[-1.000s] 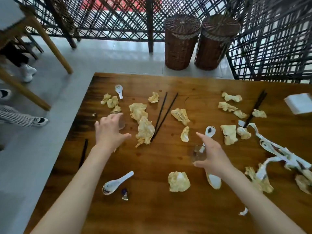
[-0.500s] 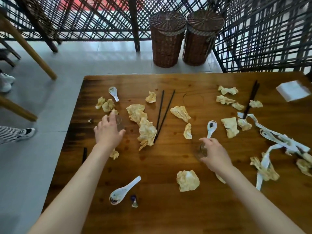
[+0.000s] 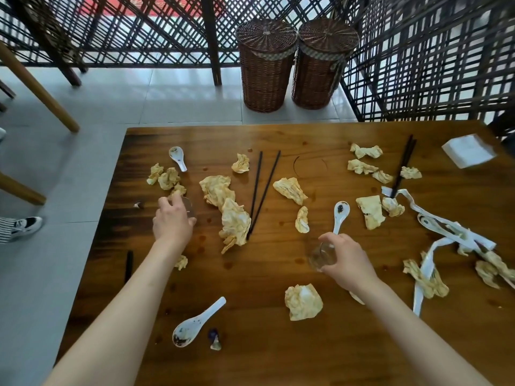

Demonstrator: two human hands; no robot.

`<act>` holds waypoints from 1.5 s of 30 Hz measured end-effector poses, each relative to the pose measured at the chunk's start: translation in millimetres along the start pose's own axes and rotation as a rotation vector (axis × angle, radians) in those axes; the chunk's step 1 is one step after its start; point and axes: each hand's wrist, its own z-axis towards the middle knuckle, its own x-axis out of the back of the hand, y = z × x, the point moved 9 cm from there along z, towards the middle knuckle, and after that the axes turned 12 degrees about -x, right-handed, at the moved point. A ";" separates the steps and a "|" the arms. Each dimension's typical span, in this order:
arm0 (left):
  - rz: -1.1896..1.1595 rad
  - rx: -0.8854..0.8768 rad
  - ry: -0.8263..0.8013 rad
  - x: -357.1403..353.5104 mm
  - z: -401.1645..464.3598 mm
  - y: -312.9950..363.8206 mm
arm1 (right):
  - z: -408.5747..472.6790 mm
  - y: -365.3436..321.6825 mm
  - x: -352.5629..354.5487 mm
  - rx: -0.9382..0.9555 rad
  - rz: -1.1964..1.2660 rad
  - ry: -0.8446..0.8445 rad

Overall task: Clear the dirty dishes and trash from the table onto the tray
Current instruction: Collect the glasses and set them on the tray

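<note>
Two hands each gripping an upright clear glass, left hand (image 3: 172,220), right hand (image 3: 347,260)

Bright daylight, soft shadows, edges warped/blurry.

left glass (image 3: 189,208) mostly behind hand, right spoon (image 3: 357,298) half-hidden

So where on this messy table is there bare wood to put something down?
The near edge of the table, between the two forearms, is bare. So is the far strip beyond the chopsticks, up to the table's back edge. It is crowded around the left hand and among the white strips on the right.
</note>
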 end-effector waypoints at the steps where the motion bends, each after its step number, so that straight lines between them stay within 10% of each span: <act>1: -0.017 0.016 0.000 -0.3 -0.6 -1.5 | -0.7 -1.0 0.8 0.007 0.004 0.001; 21: -0.115 -0.383 0.199 58.5 -48.8 143.8 | -51.3 51.4 76.3 -0.088 0.144 0.159; 45: -0.233 -0.583 0.068 -55.5 -240.7 515.4 | -95.7 391.7 228.2 -0.142 0.280 0.280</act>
